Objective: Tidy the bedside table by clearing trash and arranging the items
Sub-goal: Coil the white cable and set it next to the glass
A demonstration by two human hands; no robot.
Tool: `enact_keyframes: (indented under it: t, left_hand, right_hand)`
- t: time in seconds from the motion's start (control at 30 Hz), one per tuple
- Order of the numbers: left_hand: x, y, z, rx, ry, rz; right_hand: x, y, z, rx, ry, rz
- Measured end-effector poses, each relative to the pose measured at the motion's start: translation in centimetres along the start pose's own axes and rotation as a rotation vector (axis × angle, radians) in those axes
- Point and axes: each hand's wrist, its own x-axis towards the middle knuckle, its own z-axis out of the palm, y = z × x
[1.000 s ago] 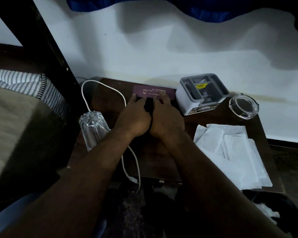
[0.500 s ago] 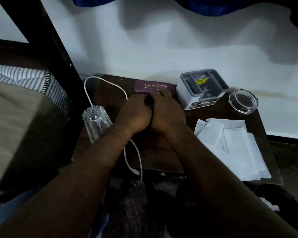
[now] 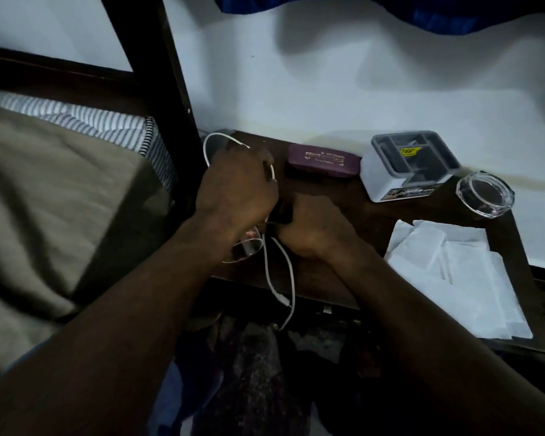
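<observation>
Left hand (image 3: 236,184) curled, right hand (image 3: 312,228) fisted, close together

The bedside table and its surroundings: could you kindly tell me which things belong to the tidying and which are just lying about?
Job: cable in the left hand, tissues, case, organiser, dish, tumbler.
Lying about: bed, bedpost, curtain.

The white cable (image 3: 269,265) loops at the back left corner of the tabletop (image 3: 343,272) and passes through my left grip (image 3: 236,184). Two strands of it hang over the front edge. A clear tumbler (image 3: 244,248) shows partly under my left wrist. A purple case (image 3: 323,160) lies flat along the wall. To its right stands a grey-and-white compartment box (image 3: 403,171), then a glass ashtray (image 3: 485,195). White paper sheets (image 3: 453,272) overlap at the front right.
</observation>
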Motion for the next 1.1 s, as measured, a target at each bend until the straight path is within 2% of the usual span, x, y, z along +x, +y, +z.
enact_keyframes:
  t: [0.1,0.2,0.43,0.73,0.83,1.1]
  left_hand:
    - [-0.9,-1.3,-0.9,0.217,-0.111,-0.110]
    - [-1.8,-2.1,-1.3,0.256,-0.159,-0.217]
    - [-1.8,-4.3,-1.3,0.061,-0.308,-0.376]
    - [-1.2,-4.6,-0.2,-0.018,-0.329,-0.399]
    - [-1.1,-4.6,0.3,-0.075,-0.311,-0.411]
    - [-0.6,-3.2,1.8,-0.186,-0.292,-0.407]
  right_hand:
    - [0.5,-0.4,0.8,-0.074,-0.027,0.020]
    - [0.7,-0.9,1.4,-0.111,-0.020,0.030]
    - [1.1,-1.2,2.4,-0.162,0.001,0.065]
    - [1.3,-0.6,2.0,-0.208,0.033,0.166]
    - [1.3,0.0,0.7,-0.092,0.053,0.191]
    - [1.0,0.9,-3.8,0.452,0.300,0.174]
